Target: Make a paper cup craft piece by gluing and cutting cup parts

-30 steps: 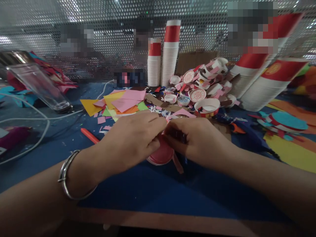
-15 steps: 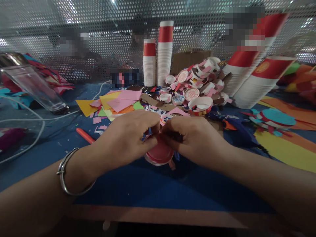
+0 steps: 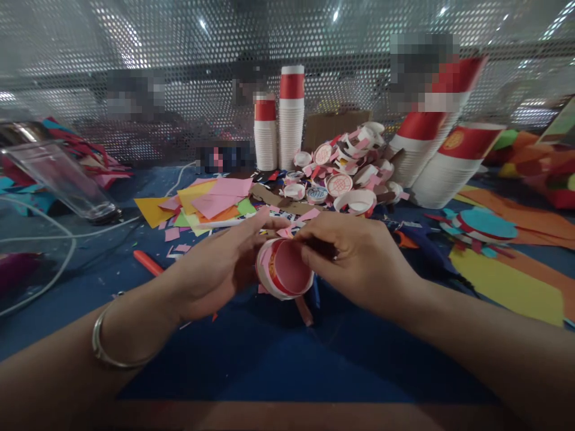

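A cut-down paper cup [image 3: 294, 269] with red and pink inside and a white rim is tilted toward me above the blue table, near the middle. My right hand [image 3: 354, 254] pinches its upper right rim between thumb and fingers. On the other side, my left hand [image 3: 220, 269] has its fingers stretched out along the cup's far left edge; its thumb is mostly hidden. Pink paper strips stick out around the cup, and a brownish strip [image 3: 304, 311] hangs below it. A silver bangle [image 3: 99, 341] circles my left wrist.
Behind my hands lie a heap of cut cup pieces [image 3: 341, 185] and pink paper sheets [image 3: 224, 194]. Tall cup stacks [image 3: 291, 131] stand behind. A glass bottle [image 3: 67, 173] leans at left, beside a white cable [image 3: 72, 239]. A red stick [image 3: 147, 262] lies near my left forearm.
The cup has turned so its inside faces me. My left fingers have gone from a pinch to stretched out; my right hand still pinches the rim. The view has tilted up slightly.
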A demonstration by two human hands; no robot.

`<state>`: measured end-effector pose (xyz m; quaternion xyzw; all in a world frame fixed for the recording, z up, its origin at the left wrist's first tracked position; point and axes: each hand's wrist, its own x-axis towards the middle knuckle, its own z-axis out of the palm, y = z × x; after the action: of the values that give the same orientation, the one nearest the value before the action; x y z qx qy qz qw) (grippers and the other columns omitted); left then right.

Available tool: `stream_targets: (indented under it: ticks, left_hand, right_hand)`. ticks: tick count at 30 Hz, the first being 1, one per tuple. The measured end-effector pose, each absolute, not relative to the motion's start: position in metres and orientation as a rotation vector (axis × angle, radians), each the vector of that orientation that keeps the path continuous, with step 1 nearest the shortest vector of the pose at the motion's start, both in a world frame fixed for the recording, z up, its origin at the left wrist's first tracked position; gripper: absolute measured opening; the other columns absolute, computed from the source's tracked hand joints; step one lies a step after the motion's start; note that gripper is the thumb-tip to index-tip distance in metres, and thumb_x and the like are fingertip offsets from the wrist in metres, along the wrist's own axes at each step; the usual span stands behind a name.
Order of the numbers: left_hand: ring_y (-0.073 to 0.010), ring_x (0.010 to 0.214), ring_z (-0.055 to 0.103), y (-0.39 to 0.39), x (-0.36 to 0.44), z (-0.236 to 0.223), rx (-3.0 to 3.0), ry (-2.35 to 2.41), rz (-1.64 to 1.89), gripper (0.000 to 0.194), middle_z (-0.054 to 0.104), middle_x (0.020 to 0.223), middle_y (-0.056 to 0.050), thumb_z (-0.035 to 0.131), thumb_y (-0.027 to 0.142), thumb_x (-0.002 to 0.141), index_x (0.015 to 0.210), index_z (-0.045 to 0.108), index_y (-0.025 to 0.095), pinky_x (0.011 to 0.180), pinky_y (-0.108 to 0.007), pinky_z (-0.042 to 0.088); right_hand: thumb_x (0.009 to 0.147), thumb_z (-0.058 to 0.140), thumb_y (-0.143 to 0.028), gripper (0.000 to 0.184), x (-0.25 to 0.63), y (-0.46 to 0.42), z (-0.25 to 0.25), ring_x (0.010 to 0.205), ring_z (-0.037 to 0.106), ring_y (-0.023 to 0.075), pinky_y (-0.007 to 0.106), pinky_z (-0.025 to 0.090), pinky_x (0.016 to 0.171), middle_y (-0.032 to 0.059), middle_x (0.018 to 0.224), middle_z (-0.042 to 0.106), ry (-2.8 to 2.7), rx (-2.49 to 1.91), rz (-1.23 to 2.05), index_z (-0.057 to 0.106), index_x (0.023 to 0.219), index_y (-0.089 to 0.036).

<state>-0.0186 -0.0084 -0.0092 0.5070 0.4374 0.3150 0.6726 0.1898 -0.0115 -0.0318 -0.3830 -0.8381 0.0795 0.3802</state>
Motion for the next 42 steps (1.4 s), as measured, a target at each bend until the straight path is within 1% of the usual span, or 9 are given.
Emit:
stream_targets:
  ticks: [6, 11, 14, 21, 27, 29, 33, 35, 42]
  left_hand:
    - [-0.0251, 0.1, 0.072, -0.015, -0.01, -0.012, 0.976, 0.816, 0.656, 0.044, 0.076, 0.116, -0.01, 0.056, 0.059, 0.098, 0.121, 0.067, 0.023, 0.081, -0.036, 0.06]
    - [-0.0209, 0.085, 0.071, -0.018, -0.011, -0.019, 0.942, 0.754, 0.664, 0.042, 0.076, 0.098, -0.008, 0.059, 0.059, 0.098, 0.115, 0.068, 0.021, 0.08, -0.036, 0.061]
    - [-0.0203, 0.075, 0.071, -0.02, -0.012, -0.021, 0.956, 0.703, 0.594, 0.048, 0.074, 0.085, -0.006, 0.053, 0.065, 0.098, 0.109, 0.069, 0.021, 0.075, -0.037, 0.061]
    - [-0.0186, 0.068, 0.064, -0.024, -0.008, -0.021, 1.108, 0.747, 0.635, 0.06, 0.07, 0.073, -0.007, 0.041, 0.067, 0.101, 0.088, 0.071, 0.017, 0.066, -0.029, 0.056]
    - [-0.0187, 0.067, 0.062, -0.026, -0.006, -0.021, 1.198, 0.737, 0.643, 0.072, 0.066, 0.066, -0.007, 0.027, 0.062, 0.106, 0.067, 0.068, 0.017, 0.073, -0.03, 0.056]
    - [-0.0191, 0.068, 0.062, -0.026, -0.006, -0.022, 1.214, 0.727, 0.642, 0.071, 0.066, 0.066, -0.006, 0.028, 0.062, 0.106, 0.068, 0.069, 0.017, 0.074, -0.03, 0.056]
    - [-0.0197, 0.072, 0.067, -0.024, -0.006, -0.022, 1.148, 0.729, 0.686, 0.06, 0.072, 0.073, -0.005, 0.036, 0.062, 0.105, 0.089, 0.076, 0.019, 0.07, -0.028, 0.056]
    - [-0.0194, 0.072, 0.069, -0.024, -0.006, -0.021, 1.11, 0.701, 0.696, 0.06, 0.074, 0.075, -0.006, 0.033, 0.06, 0.106, 0.094, 0.076, 0.02, 0.068, -0.027, 0.056]
    - [-0.0184, 0.065, 0.066, -0.025, -0.004, -0.018, 1.084, 0.694, 0.647, 0.077, 0.073, 0.069, -0.01, 0.018, 0.053, 0.11, 0.076, 0.075, 0.014, 0.068, -0.028, 0.057]
  right_hand:
    - [0.091, 0.061, -0.011, 0.013, 0.189, -0.011, -0.034, 0.071, 0.064, 0.0166, 0.028, 0.047, 0.066, 0.004, 0.081, 0.074, -2.112, -0.896, 0.154, 0.072, 0.086, -0.017]
    - [0.089, 0.06, -0.008, 0.015, 0.188, -0.011, -0.036, 0.08, 0.068, 0.019, 0.03, 0.05, 0.07, 0.0044, 0.086, 0.075, -2.104, -0.851, 0.163, 0.071, 0.091, -0.018]
    - [0.089, 0.06, -0.007, 0.014, 0.188, -0.012, -0.036, 0.081, 0.068, 0.019, 0.03, 0.05, 0.07, 0.0047, 0.086, 0.075, -2.107, -0.817, 0.115, 0.07, 0.092, -0.017]
    - [0.092, 0.064, -0.008, 0.01, 0.185, -0.013, -0.04, 0.079, 0.068, 0.0174, 0.028, 0.049, 0.068, 0.0045, 0.085, 0.074, -2.084, -0.776, 0.067, 0.071, 0.091, -0.016]
    - [0.091, 0.066, -0.006, 0.009, 0.185, -0.011, -0.043, 0.079, 0.068, 0.0165, 0.026, 0.05, 0.069, 0.0044, 0.085, 0.073, -2.05, -0.748, 0.038, 0.071, 0.093, -0.013]
    - [0.091, 0.066, -0.005, 0.011, 0.185, -0.012, -0.044, 0.081, 0.068, 0.0164, 0.026, 0.05, 0.07, 0.0042, 0.087, 0.073, -2.04, -0.733, 0.04, 0.071, 0.096, -0.013]
    - [0.09, 0.066, -0.004, 0.014, 0.185, -0.013, -0.045, 0.084, 0.068, 0.0165, 0.026, 0.052, 0.073, 0.0055, 0.093, 0.074, -2.009, -0.703, 0.06, 0.07, 0.101, -0.013]
    - [0.092, 0.065, -0.005, 0.012, 0.186, -0.014, -0.045, 0.084, 0.068, 0.0166, 0.027, 0.052, 0.072, 0.0067, 0.093, 0.073, -1.992, -0.682, 0.053, 0.07, 0.1, -0.012]
    - [0.095, 0.064, -0.008, 0.007, 0.185, -0.014, -0.043, 0.08, 0.067, 0.016, 0.027, 0.052, 0.071, 0.0072, 0.088, 0.073, -1.976, -0.645, -0.008, 0.069, 0.095, -0.012]
